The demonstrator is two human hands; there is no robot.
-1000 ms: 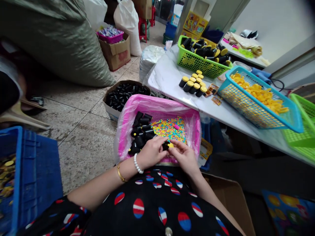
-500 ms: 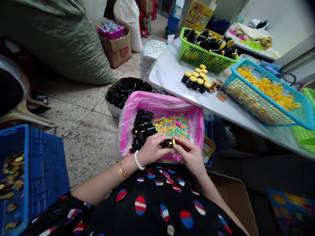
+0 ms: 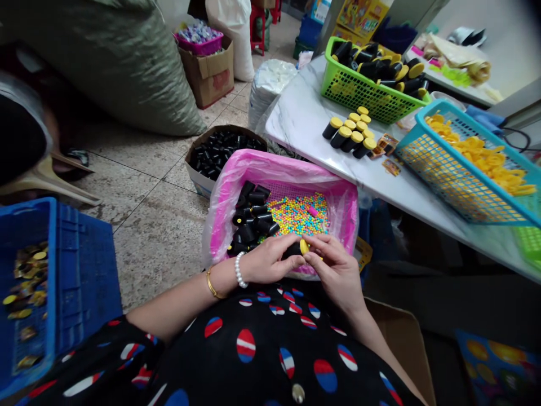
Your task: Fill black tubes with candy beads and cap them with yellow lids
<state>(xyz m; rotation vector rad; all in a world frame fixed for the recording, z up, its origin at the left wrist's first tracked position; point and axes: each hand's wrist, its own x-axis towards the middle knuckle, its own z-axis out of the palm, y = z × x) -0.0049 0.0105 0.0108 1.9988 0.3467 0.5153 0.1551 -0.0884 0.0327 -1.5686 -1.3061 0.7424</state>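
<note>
The tube point(image 3: 292, 251) you hold is black, with a yellow cap point(image 3: 304, 246). The plastic bag point(image 3: 224, 214) under it is bright pink. The little beads point(image 3: 299, 214) in it are blue, yellow and pink. Your shirt point(image 3: 245, 361) is black with red, white and blue ovals. The desk point(image 3: 304, 107) is white with grey lines. The near basket point(image 3: 439, 180) is light blue, and the far basket point(image 3: 359, 101) is green.

Black cylindrical tube point(image 3: 292, 251) held roughly level above near edge of pink-lined crate point(image 3: 279, 168); yellow cap point(image 3: 304, 246) at right end, partly hidden; more black tubes point(image 3: 251, 217) heaped at crate's left.
</note>
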